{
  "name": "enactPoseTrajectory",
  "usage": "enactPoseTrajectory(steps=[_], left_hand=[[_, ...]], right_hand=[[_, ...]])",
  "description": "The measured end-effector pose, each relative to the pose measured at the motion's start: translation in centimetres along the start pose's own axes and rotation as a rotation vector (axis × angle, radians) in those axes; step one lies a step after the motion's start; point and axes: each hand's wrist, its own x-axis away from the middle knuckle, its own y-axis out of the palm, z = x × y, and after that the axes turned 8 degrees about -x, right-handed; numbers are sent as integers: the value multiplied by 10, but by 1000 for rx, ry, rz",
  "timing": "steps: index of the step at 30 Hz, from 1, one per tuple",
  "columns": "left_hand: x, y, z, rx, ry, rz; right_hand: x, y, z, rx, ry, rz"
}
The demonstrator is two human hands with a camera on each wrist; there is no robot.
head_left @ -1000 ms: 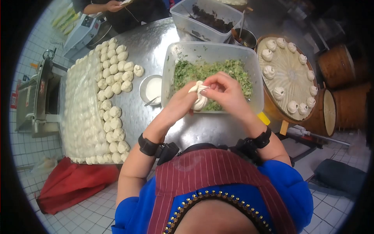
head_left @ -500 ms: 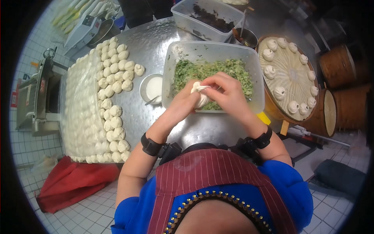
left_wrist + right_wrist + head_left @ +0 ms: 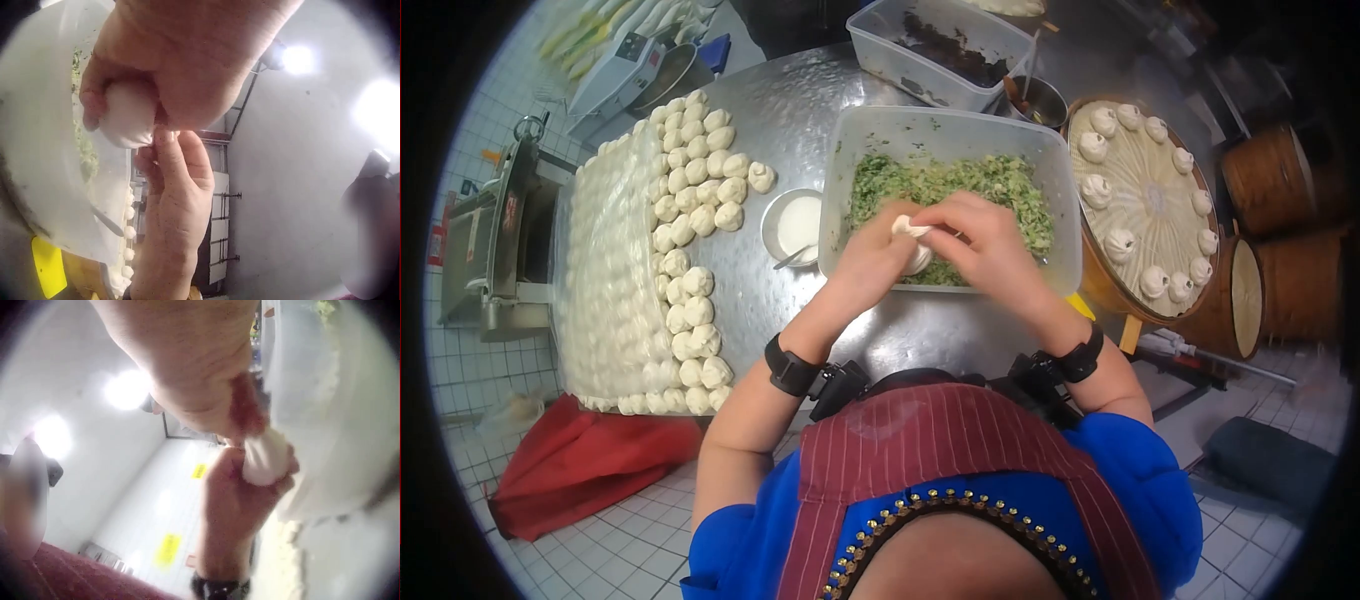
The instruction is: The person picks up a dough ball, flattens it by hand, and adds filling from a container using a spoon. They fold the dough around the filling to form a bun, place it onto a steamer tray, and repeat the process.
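A white dough bun (image 3: pixel 918 260) is held over the near part of a plastic tub (image 3: pixel 1070 250) with chopped green filling (image 3: pixel 1010 180). My left hand (image 3: pixel 868 262) cups the bun, its fingers curled round the side, as the left wrist view shows with the bun's smooth underside (image 3: pixel 128 115). With thumb and fingertips my right hand (image 3: pixel 980 240) pinches the gathered dough at the top. Pleats run down the bun (image 3: pixel 265 456) in the right wrist view. The inside of the bun is hidden.
Rows of dough pieces (image 3: pixel 698 310) lie at left, partly under plastic film (image 3: pixel 605 270). A bowl of white contents (image 3: pixel 798 225) with a spoon stands beside the tub. At right, a round steamer (image 3: pixel 1150 200) carries pleated buns round its edge. Behind is a tub of dark filling (image 3: pixel 950 50).
The right fingers have drawn the bun's top closer together, and the opening looks smaller. Both hands stay over the tub. The person across the table has moved mostly out of view.
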Motion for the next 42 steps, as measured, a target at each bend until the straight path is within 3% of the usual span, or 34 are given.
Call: enactPoseTrajectory(steps=[4,6,7,8,10,11,12,15,17,18,20,22,24,25,27,30,32,34,36,38,39,41,42], left_hand=[[-3,-9,10,17,-101,-164],[-5,-20,14,-50,94,-273],[1,-19,13,88,47,-142],[-1,-21,11,86,49,-142],[-6,-21,4,562,-176,-142],[-4,-18,8,597,-180,-152],[-6,-12,5,600,-180,-150],[-13,-3,-6,128,-105,79],[-12,-8,3,36,-110,46],[-12,-9,5,-55,-115,9],[-23,-9,2,-34,-12,-55],[-24,-7,3,-13,94,-115],[-23,-7,9,300,-173,-36],[-21,-5,9,296,-170,-36],[-15,2,5,371,-2,116],[-7,8,2,271,80,126],[-10,-1,1,250,0,112],[-11,-5,-1,288,-122,12],[-8,0,4,298,-89,45],[-8,1,5,311,-53,82],[-10,-1,2,272,-136,68],[-9,-11,11,231,-220,59],[-6,-18,17,183,-298,-71]], right_hand=[[-3,-4,-12,-109,54,-52],[-3,-3,-7,-139,70,-66],[0,-5,-3,-98,61,-82],[1,-6,-1,-55,52,-98],[0,-9,-5,-135,115,-63],[0,-11,-7,-215,178,-29],[-1,-9,-9,-215,179,-33],[-3,-5,-11,-134,119,-59],[-1,-9,-8,-2,-55,-173],[0,-9,-10,-5,-50,-176],[-4,-11,-22,-104,121,-168],[-3,-6,-10,-67,81,-173],[-5,-6,-6,-30,34,-166],[-6,-9,-8,-36,19,-128],[-5,-13,-7,-44,11,-87],[-3,-14,-5,-50,29,-98],[0,-8,-6,132,-301,-105],[-3,-12,-12,108,-297,-152],[-6,-15,-18,92,-291,-194],[-10,-13,-23,-44,-123,-208],[-10,-13,-19,-45,-124,-210],[-11,-13,-9,123,-330,-243],[-10,-14,-9,120,-331,-249]])
